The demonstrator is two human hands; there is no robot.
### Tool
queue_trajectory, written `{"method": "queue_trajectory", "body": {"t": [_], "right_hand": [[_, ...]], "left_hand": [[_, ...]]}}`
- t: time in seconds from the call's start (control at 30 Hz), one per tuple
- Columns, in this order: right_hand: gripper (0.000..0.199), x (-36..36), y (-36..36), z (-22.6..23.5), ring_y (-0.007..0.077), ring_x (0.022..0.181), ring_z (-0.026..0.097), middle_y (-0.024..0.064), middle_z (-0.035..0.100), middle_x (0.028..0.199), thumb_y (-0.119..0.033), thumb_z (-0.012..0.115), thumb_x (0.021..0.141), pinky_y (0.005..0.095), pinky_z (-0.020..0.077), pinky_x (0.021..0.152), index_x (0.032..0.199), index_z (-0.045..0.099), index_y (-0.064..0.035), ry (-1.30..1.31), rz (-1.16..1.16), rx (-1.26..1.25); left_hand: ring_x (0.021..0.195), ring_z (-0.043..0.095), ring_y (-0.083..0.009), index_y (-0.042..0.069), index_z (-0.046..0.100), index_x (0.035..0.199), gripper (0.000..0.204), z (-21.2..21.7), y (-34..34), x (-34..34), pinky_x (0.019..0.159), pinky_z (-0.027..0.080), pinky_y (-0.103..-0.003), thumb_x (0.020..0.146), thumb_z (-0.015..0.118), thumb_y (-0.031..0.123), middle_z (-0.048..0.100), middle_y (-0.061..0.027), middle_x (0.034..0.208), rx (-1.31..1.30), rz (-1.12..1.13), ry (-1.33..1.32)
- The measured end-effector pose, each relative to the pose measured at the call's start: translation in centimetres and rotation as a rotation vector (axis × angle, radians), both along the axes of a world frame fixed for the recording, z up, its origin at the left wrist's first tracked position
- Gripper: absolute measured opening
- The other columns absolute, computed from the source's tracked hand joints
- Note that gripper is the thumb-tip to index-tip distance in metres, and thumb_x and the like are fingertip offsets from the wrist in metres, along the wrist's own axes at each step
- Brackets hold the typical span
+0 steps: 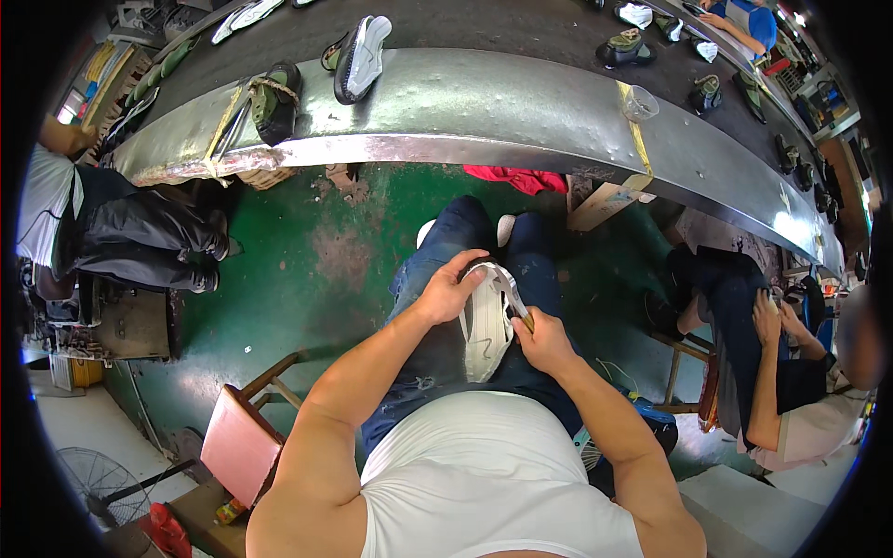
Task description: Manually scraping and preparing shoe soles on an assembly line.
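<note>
The white shoe (486, 325) lies sole-up on the person's lap, its long axis running away from the body; the left hand (448, 290) clamps its far end, while the right hand (544, 339), nearer in, grips a small tool (514, 299) against its edge

white shoe (486, 325) on lap (left hand (448, 290) gripping, right hand (542, 342) with tool (514, 302))

Above the worn, patchy green floor (307, 251), the conveyor's metal edge (484, 116) looks dented and shiny; the stool (240, 445) beside it has a wooden frame.
</note>
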State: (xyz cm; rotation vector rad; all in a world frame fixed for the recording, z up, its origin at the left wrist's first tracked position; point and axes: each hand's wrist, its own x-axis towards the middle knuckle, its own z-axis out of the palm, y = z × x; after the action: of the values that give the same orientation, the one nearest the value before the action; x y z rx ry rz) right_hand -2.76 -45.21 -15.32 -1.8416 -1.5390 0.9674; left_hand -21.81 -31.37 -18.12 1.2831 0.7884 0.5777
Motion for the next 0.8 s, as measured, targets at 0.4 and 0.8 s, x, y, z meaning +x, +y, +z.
{"method": "queue_trajectory", "body": {"t": [0.4,0.8], "right_hand": [[0.022,-1.3,-4.5,8.8,0.0438,0.087,0.065,0.0262,0.063,0.096,-0.011,0.060,0.093,0.0504,0.0519,0.073,0.106,0.052,0.0049,-0.341,0.182,-0.143],[0.024,4.2,-8.4,6.1,0.0188,0.077,0.061,0.0091,0.064,0.091,-0.008,0.062,0.094,0.0304,0.0500,0.072,0.116,0.060,0.0011,0.190,0.014,0.162]], "left_hand": [[0.110,0.057,-0.0137,0.004,0.042,0.146,0.055,4.6,-2.3,0.8,0.099,0.046,-0.030,0.096,0.066,0.012,0.062,-0.0076,0.123,-0.264,0.091,-0.037],[0.123,0.054,-0.0479,0.006,0.013,0.155,0.116,16.6,-3.6,-1.3,0.110,0.035,-0.061,0.068,0.091,0.008,0.048,-0.0293,0.139,1.213,-0.160,-0.184]]}}
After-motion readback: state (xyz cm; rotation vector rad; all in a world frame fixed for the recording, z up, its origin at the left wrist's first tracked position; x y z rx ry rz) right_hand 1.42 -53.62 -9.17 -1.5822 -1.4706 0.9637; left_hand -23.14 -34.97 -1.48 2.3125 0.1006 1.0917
